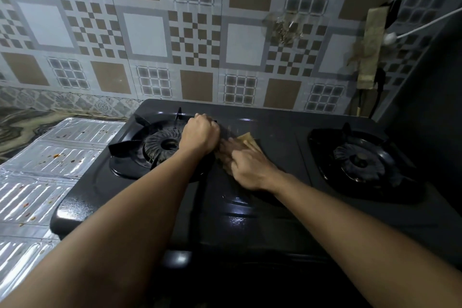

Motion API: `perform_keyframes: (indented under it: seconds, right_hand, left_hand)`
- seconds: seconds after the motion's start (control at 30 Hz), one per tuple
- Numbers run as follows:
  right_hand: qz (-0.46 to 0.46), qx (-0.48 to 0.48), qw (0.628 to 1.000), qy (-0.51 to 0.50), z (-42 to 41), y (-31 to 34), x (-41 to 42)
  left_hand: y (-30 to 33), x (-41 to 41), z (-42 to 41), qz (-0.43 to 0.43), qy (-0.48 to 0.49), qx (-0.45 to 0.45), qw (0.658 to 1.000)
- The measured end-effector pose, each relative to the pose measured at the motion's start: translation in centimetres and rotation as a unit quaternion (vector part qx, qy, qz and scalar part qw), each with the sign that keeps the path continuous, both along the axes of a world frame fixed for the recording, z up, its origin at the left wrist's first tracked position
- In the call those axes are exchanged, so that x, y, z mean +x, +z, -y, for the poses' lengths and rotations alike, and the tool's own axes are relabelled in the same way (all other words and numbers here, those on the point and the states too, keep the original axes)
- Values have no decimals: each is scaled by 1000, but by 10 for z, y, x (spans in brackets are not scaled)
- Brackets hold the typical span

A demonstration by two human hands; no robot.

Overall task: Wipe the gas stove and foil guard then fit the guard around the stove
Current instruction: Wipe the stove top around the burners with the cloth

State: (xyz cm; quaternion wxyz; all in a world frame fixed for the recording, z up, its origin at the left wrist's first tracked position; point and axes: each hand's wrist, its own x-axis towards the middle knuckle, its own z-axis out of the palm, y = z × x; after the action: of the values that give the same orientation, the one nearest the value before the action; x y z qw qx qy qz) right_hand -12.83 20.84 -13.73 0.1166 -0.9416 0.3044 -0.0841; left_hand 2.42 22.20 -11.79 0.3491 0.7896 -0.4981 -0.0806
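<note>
Both forearms fill the foreground, reaching forward over the front edge of the gas stove [250,220]. Well to the left of the hands, the foil guard [45,155] is laid flat on the counter, touching the stove's left side; its long axis runs from near to far, and food specks are seen on it. The left hand [200,134] is closed into a fist at the rim of the left burner [162,145]; what it grips, if anything, cannot be told. Just to its right, the right hand [246,165] is pressed palm-down on a tan cloth [248,140], its fingers blurred, on the stove top between the burners. Further right, the right burner [360,160] is well apart from both hands. The left hand is judged nearer the guard, which seems unwiped. A patterned tiled wall [200,32] stands behind.
</note>
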Motion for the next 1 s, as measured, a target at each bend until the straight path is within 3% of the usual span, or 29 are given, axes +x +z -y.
perform_keyframes:
  seconds: [0.1, 0.2, 0.23, 0.3, 0.33, 0.37, 0.5, 0.57, 0.67, 0.77, 0.87, 0.93, 1.0]
  right_hand:
    - [100, 69, 993, -1, -24, 3, -24]
    - [259, 262, 928, -52, -25, 17, -45]
    - [326, 336, 880, -80, -18, 23, -52]
    - [447, 501, 730, -125, -3, 33, -61]
    - [493, 529, 672, -160, 7, 35, -63]
    - [519, 506, 654, -215, 19, 37, -64]
    - [501, 260, 695, -446, 60, 44, -73]
    - [424, 174, 765, -452, 64, 44, -75]
    - [301, 73, 895, -321, 49, 38, -71]
    - [149, 0, 980, -135, 36, 27, -66]
    - [-90, -59, 994, -25, 34, 16, -63]
    - [-173, -77, 982, -2, 39, 19, -66]
    - [-209, -33, 977, -14, 42, 28, -73]
  left_hand:
    - [2, -1, -3, -4, -1, 5, 1000]
    - [3, -1, -4, -1, -8, 2, 1000]
    - [3, -1, -4, -1, -10, 3, 1000]
    - [4, -1, -4, -3, -8, 4, 1000]
    - [5, -1, -4, -3, -9, 5, 1000]
    - [4, -1, -4, 0, -8, 6, 1000]
    - [3, -1, -2, 7, -5, 5, 1000]
    - [3, -1, -1, 9, -3, 5, 1000]
    - [2, 0, 0, 9, -2, 4, 1000]
    - [1, -1, 0, 11, -3, 2, 1000]
    - [0, 0, 0, 17, -2, 2, 1000]
    - [-1, 0, 1, 17, -5, 0, 1000]
    - [-2, 1, 1, 13, -5, -1, 1000]
